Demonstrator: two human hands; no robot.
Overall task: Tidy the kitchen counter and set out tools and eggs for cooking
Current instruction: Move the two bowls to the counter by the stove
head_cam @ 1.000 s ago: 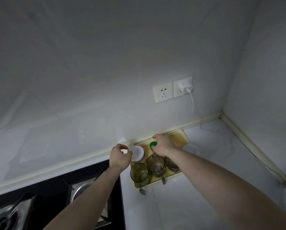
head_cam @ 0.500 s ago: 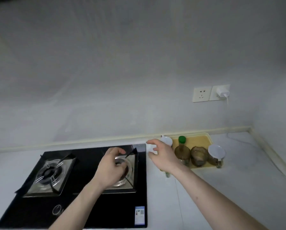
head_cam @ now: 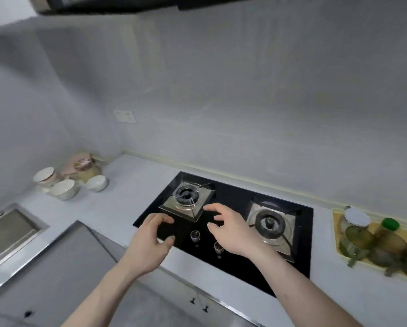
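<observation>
My left hand (head_cam: 151, 244) and my right hand (head_cam: 230, 228) hover side by side over the front of the black gas hob (head_cam: 235, 260), above its two metal knobs (head_cam: 195, 235). Both hold nothing, with fingers loosely curled and spread. At the right edge a yellow tray (head_cam: 336, 223) carries several glass jars, one with a white lid (head_cam: 357, 217), and a bottle with a green cap (head_cam: 390, 224). Far left on the grey counter (head_cam: 127, 199) stand three white bowls (head_cam: 63, 189) in front of a pink pot (head_cam: 82, 166).
The hob has a left burner (head_cam: 186, 200) and a right burner (head_cam: 269, 224). A steel sink (head_cam: 7, 230) lies at the left edge. Cabinet fronts with small dark handles (head_cam: 199, 304) run below the counter. A wall socket (head_cam: 124, 116) sits above the corner.
My view has swung left from the tray to the hob, sink and bowls. Both hands have left the jars on the tray and now hang empty over the hob.
</observation>
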